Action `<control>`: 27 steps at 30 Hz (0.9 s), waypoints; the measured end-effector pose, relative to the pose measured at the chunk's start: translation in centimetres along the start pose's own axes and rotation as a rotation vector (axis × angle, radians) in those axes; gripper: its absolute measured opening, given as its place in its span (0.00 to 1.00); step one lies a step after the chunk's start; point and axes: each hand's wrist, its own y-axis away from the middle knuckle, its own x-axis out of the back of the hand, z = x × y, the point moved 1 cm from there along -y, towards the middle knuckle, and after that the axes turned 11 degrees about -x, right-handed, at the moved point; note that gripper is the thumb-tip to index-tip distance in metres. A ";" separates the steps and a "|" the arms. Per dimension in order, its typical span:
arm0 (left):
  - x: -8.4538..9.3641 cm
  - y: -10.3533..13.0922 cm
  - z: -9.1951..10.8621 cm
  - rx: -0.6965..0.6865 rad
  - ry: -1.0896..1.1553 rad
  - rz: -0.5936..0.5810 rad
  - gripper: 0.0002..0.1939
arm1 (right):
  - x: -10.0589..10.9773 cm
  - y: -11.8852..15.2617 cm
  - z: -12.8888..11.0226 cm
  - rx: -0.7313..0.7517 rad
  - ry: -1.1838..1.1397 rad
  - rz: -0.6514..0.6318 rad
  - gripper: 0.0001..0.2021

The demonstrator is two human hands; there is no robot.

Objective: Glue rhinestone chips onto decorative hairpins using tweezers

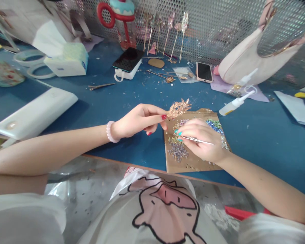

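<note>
My left hand (142,121) pinches the base of a gold openwork metal ornament (180,108), which sticks out to the right above the far edge of a brown cardboard sheet (193,165). Over the cardboard, my right hand (202,139) is closed around thin metal tweezers (199,140), their tip pointing left among small gems. Silvery-purple gems (178,151) lie at the cardboard's left side, with yellowish and pink ones above them. Blue and green gems (215,126) are at its upper right. The tweezer tip is too small to tell whether it grips a gem.
A white glue bottle (232,105) lies right of the cardboard. Behind are a phone (204,72), a black phone on a white block (128,60), scissors (101,86) and a tissue box (69,61). A white device (35,113) lies left, a handbag (256,57) back right.
</note>
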 end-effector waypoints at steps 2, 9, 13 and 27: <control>0.0 0.1 0.1 -0.014 0.007 -0.001 0.06 | 0.0 0.0 0.0 0.006 0.005 -0.004 0.06; 0.0 0.2 0.2 -0.028 0.016 -0.014 0.08 | 0.0 0.1 -0.1 0.006 0.019 -0.019 0.05; 0.0 0.2 0.1 -0.020 0.017 -0.025 0.08 | 0.0 0.1 -0.1 0.000 0.017 -0.024 0.05; -0.2 0.4 0.7 0.018 -0.014 -0.042 0.10 | -0.2 0.2 0.0 0.026 0.015 0.002 0.06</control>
